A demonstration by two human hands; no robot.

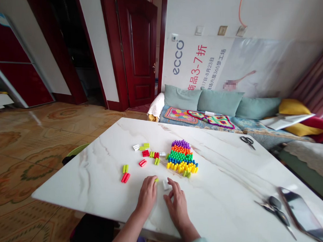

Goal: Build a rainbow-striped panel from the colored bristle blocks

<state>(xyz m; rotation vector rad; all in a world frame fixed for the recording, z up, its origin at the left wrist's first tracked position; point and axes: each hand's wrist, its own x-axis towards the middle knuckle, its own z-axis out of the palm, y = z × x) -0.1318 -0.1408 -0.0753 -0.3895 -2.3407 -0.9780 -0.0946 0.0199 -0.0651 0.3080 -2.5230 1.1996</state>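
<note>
My left hand (pixel 147 193) is closed, with a small lime-green plastic piece (pixel 156 180) showing at its fingertips. Thumb and fingers apart, my right hand (pixel 178 202) hovers beside a small white piece (pixel 165 185); whether it touches the piece, I cannot tell. Beyond the hands stands a cluster of small pegs in colour bands: purple, orange, green (pixel 180 156), blue and yellow (pixel 182 168), with lime pieces (pixel 186 174) at its near edge. To the left lie loose paired-tube pieces: red (pixel 125 177), lime (pixel 125 168) and white (pixel 136 147).
On the white marbled table (pixel 213 210), small scissors (pixel 247 141) lie at the far right. Larger black-handled scissors (pixel 277 212) and a phone (pixel 305 213) lie nearer on the right. Behind the table is a sofa with green cushions (pixel 219 101).
</note>
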